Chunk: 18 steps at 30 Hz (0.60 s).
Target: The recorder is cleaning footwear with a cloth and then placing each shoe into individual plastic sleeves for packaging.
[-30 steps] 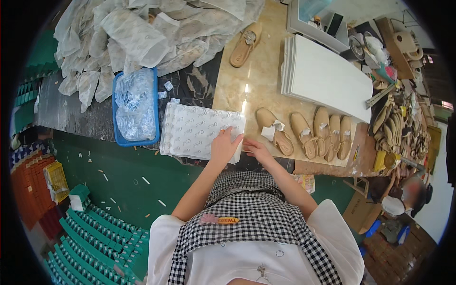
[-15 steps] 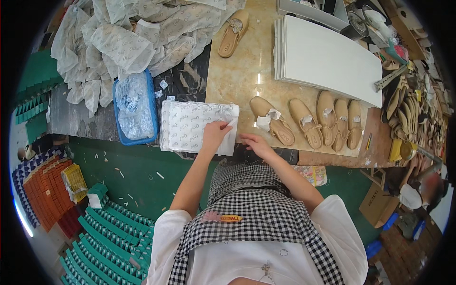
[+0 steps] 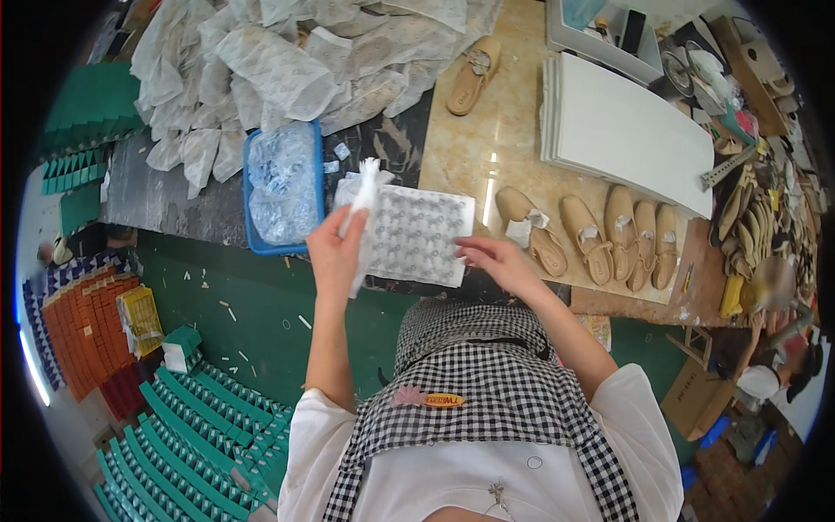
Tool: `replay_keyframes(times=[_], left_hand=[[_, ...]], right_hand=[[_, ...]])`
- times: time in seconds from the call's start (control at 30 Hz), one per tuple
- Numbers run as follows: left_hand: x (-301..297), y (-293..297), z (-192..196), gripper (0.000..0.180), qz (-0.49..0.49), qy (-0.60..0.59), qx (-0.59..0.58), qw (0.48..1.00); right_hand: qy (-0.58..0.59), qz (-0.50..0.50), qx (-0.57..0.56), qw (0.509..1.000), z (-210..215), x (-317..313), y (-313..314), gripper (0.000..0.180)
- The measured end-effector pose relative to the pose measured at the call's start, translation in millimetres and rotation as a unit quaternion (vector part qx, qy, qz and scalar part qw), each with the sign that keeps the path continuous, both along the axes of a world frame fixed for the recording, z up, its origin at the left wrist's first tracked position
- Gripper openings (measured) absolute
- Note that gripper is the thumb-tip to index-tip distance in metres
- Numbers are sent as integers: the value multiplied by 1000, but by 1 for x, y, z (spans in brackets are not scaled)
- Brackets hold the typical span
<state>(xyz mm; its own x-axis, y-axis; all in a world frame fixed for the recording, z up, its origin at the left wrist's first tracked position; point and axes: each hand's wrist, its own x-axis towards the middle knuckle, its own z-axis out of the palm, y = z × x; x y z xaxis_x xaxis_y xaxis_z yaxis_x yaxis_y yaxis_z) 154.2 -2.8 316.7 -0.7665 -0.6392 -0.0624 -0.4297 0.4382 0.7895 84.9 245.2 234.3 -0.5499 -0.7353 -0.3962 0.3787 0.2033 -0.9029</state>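
A stack of thin white printed wrapping paper (image 3: 422, 233) lies at the table's near edge. My left hand (image 3: 337, 252) is closed on a sheet of wrapping paper (image 3: 365, 204), bunched and lifted at the stack's left side. My right hand (image 3: 500, 263) is open, its slightly bent fingers at the stack's right edge; whether they press on the paper is hard to tell. Just right of it lies a beige slip-on shoe (image 3: 548, 252) with white paper tucked in. More beige shoes (image 3: 619, 224) stand in a row beyond it.
A blue basket (image 3: 250, 196) of small clear packets stands left of the stack. Behind it spreads a heap of loose wrapping paper (image 3: 270, 70). One beige shoe (image 3: 474, 76) lies farther back. White boards (image 3: 631, 126) are stacked at right. A person works at far right.
My left hand has moved left across the stack, drawing the sheet with it. My right hand has come to the stack's right edge. The whole view has shifted slightly.
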Motion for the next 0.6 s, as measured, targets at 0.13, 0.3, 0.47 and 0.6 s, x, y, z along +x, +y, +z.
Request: replay_keyframes(times=[0.13,0.3,0.47,0.6], left_hand=[[12,15,2,12,-75,55,49,994],[28,-24,6,10,21,97,-147,984],[20,-14,4,13,-61,67,-204,975],[-8,11,-9,17,-112,54,-140,982]], right_hand=[[-36,1,-64,997,43,4,-85,26],[95,-45,-18,994,17,6,-75,15],[468,-180,353,790,-29,-15,68,29],[466,-110,396,783,-79,-10,131,30]])
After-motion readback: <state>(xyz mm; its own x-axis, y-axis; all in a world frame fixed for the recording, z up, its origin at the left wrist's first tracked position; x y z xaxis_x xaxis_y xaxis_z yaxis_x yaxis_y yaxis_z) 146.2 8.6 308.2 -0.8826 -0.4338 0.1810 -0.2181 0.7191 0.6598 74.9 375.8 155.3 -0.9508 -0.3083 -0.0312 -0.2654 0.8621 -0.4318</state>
